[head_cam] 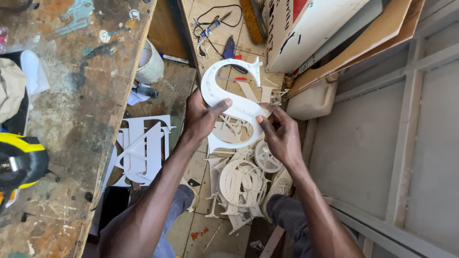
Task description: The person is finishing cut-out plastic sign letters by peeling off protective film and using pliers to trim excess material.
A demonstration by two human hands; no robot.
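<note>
Risk noted first: white flat S-shaped cut-out letter (233, 102) looks thin with narrow serif tips; twisting it between the two grips, or pressing hard with a thumb, could likely snap a curve or tip. A slip would drop it onto the pile of white cut-out letters (241, 186) on the floor below the hands. Left hand (201, 117): closed on the letter's left edge at mid-curve, thumb laid across the face. Right hand (279, 136): closed on the lower right curve, thumb on top, fingers behind. Letter held in the air between both hands, above the knees. Paint-stained wooden bench (86, 119) stands left of the left hand, well apart.
</note>
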